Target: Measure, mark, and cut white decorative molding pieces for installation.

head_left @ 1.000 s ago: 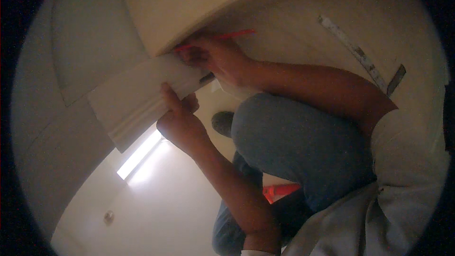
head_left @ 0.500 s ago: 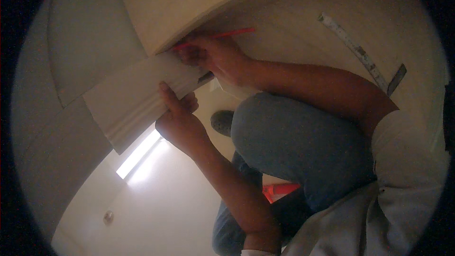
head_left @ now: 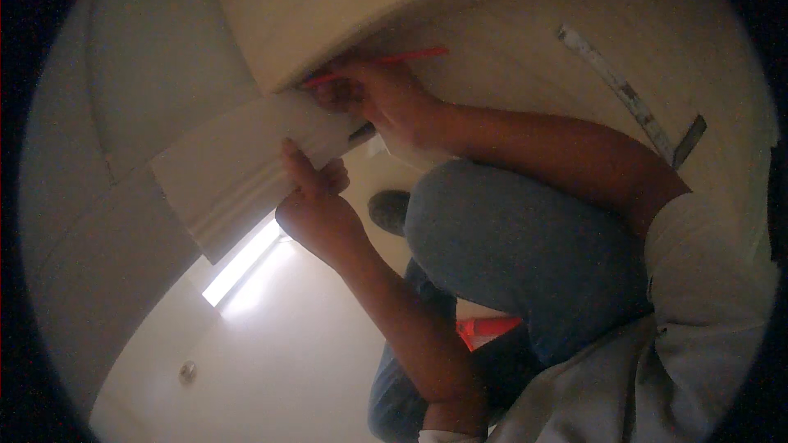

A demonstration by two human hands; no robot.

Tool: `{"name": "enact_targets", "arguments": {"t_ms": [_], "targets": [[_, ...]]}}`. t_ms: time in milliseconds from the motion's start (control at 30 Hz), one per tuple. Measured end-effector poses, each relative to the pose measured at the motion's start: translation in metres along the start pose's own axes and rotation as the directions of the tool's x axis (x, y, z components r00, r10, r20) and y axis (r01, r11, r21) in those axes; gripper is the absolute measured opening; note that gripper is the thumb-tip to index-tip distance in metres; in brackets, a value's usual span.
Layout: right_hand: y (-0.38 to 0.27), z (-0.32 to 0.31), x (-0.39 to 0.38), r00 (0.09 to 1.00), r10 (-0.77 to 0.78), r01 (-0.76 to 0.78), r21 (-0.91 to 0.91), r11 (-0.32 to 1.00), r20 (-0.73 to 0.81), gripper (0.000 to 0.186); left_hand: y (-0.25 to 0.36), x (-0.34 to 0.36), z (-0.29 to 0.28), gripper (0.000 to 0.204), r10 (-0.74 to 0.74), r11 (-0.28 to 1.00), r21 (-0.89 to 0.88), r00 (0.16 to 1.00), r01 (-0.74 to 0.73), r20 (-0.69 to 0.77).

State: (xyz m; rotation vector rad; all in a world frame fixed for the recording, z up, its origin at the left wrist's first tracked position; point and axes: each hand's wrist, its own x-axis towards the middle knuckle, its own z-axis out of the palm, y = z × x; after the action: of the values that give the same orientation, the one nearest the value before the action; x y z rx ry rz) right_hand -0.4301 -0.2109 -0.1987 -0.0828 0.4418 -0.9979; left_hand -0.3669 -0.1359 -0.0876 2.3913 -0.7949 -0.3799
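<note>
White moulding piece [head_left: 238,176]: left of centre frame, steadied by left hand [head_left: 316,209], thumb up against its face. Red pencil [head_left: 377,61]: upper centre, pinched in closed right hand [head_left: 386,94], tip at the moulding's upper end.

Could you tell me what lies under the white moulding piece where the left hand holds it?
The left hand supports the white moulding piece from below, thumb against its face. Beneath is pale floor with a bright strip of light. The moulding's underside is hidden.
</note>
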Motion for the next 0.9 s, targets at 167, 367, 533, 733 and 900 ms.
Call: {"name": "enact_targets", "arguments": {"t_ms": [167,367,533,733,900], "targets": [[0.007,-0.001,0.012,0.992,0.01,-0.021,0.088,0.996,0.123,0.024,0.0,0.012,-0.004,0.066,0.009,1.0,-0.006,1.0,-0.009,-0.016],[-0.013,0.02,0.038,0.994,0.087,-0.09,0.029,0.996,0.067,0.025,0.026,0.036,0.001,0.064,-0.052,0.998,-0.027,0.998,0.051,-0.03],[-0.01,0.014,0.041,0.983,0.048,-0.035,-0.074,0.997,0.18,0.027,0.014,0.042,-0.012,0.061,0.173,0.974,0.142,0.984,-0.176,0.031],[-0.064,-0.009,0.007,0.949,-0.06,0.267,-0.687,0.676,0.31,0.02,-0.035,0.074,-0.017,0.041,0.4,0.455,0.755,0.866,-0.472,0.3],[-0.138,-0.004,-0.082,0.985,-0.156,0.128,-0.931,0.341,0.078,0.014,-0.001,0.054,-0.017,0.044,0.235,0.914,0.344,0.972,-0.217,-0.01]]}}
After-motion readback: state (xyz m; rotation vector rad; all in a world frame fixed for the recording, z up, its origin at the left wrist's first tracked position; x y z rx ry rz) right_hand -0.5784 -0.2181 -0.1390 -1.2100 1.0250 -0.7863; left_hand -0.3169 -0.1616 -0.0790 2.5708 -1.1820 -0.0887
